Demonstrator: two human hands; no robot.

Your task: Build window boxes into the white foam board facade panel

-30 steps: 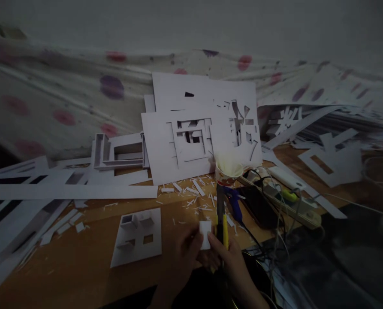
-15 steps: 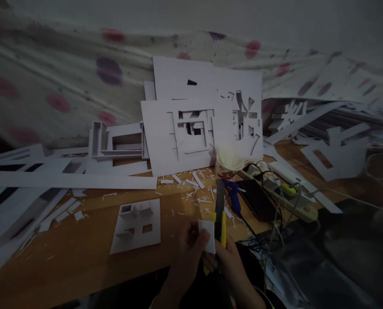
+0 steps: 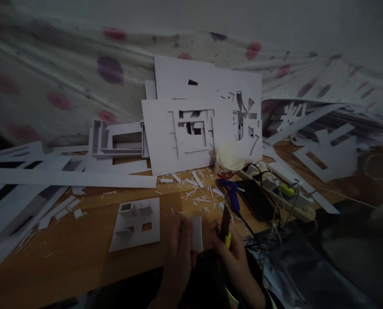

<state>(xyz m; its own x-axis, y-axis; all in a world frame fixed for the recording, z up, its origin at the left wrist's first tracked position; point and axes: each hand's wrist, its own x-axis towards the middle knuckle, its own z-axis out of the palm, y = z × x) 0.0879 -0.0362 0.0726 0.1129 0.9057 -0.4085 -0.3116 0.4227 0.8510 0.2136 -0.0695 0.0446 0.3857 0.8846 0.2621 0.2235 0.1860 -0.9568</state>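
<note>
Between the fingers of my left hand (image 3: 179, 246) is a small white foam board piece (image 3: 197, 233), held upright over the table's front edge. My right hand (image 3: 234, 253) is wrapped round a yellow-handled utility knife (image 3: 225, 222), its dark blade pointing up and away from me. A gap separates the blade from the white piece. To the left of my hands lies a white board with square cut-outs and small raised walls (image 3: 136, 224). The lower part of the knife handle is hidden by my right hand.
Paper scraps (image 3: 197, 189) litter the wooden table (image 3: 91, 240). Beyond my right hand lie a blue glue gun (image 3: 232, 194), a dark phone (image 3: 257, 199) and a power strip (image 3: 294, 201) with tangled cables. A paper cup (image 3: 229, 165) stands before large cut boards (image 3: 161, 137).
My hands have moved apart: the knife has come away from the white piece to the right and tilted. My left hand has shifted left with the piece.
</note>
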